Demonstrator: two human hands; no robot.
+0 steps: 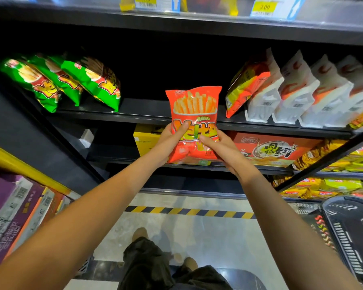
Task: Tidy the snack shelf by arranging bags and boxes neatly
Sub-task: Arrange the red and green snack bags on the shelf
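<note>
A glossy red plastic snack bag printed with french fries (194, 124) is held upright in front of the black metal shelf (147, 117), its top edge crimped and its film shiny and slightly puffed. The left hand (172, 141) grips the bag's lower left side, thumb curled over the front; the right hand (216, 146) pinches its lower right side, thumb on the printed lettering, and both sets of fingers are hidden behind the bag. On the shelf to the far left lean 3 crinkly green foil snack bags (71, 80), tilted and overlapping. To the right stands 1 orange and yellow bag (245, 84) against a row of 4 white stand-up pouches (298, 91) with barcodes showing; the last pouch is cut off by the frame edge. The middle of the shelf behind the red bag lies in deep shadow, and its back cannot be made out. Below, a yellow cardboard box (145, 139) and a flat red cardboard box with printed characters (272, 147) sit partly hidden behind the hands. A black plastic slotted basket (352, 231) is cropped at the near right.
</note>
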